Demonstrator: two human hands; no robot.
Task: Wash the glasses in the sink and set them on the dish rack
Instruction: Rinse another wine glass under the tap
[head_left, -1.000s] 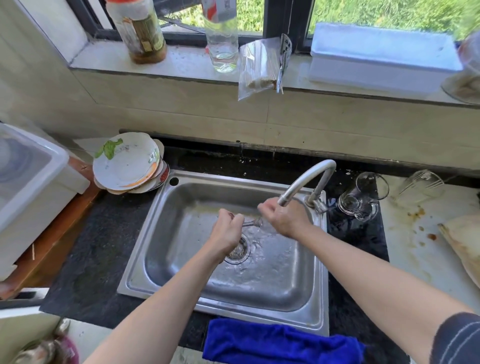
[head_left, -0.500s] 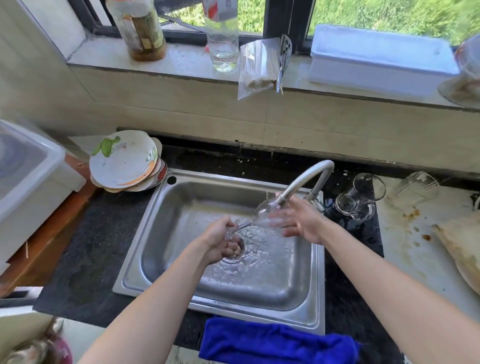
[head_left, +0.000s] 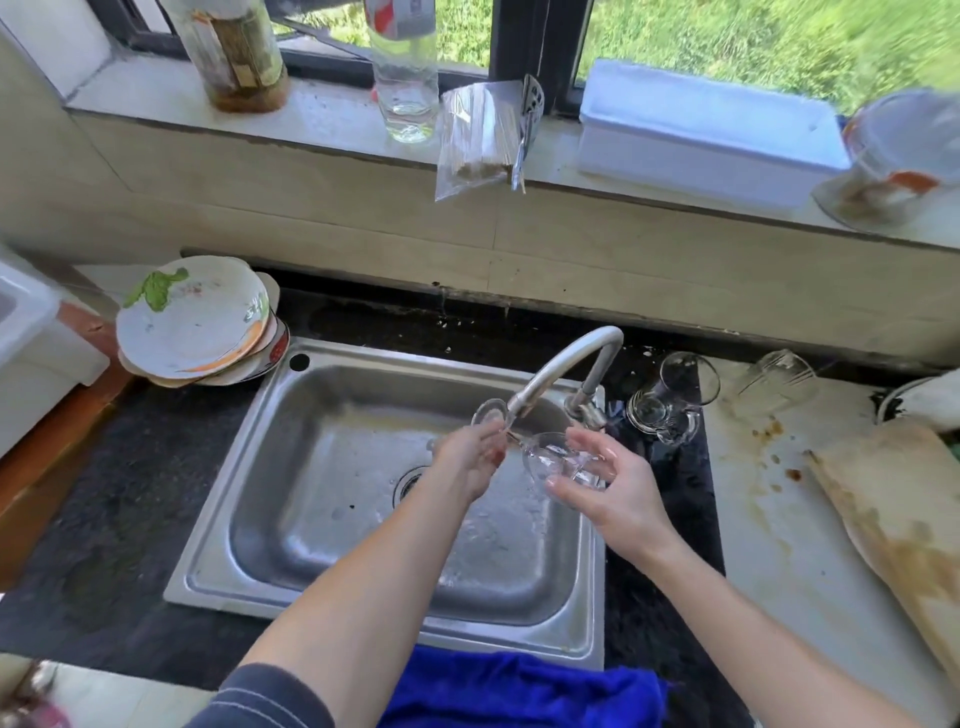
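A clear stemmed glass (head_left: 551, 458) lies sideways over the steel sink (head_left: 291, 467), just under the spout of the faucet (head_left: 561, 358). My left hand (head_left: 467, 462) grips its stem, and the round foot sticks up by the spout. My right hand (head_left: 608, 483) cradles the bowl from below, palm up, thumb over the top and fingers curled under it. Two more clear glasses (head_left: 670, 400) lie together on the dark counter right of the faucet. Another glass (head_left: 776, 382) rests tilted on the pale board behind them.
Stacked dirty plates (head_left: 195, 322) sit at the sink's back left corner. A blue cloth (head_left: 519, 686) hangs over the front edge. A stained board (head_left: 904, 525) lies at the right. Bottles (head_left: 405, 73), a bag and a white box (head_left: 701, 130) line the windowsill.
The glass has turned, so its foot now points up toward the spout and its bowl to the right. My right hand has rolled palm up under the bowl. My left hand has risen.
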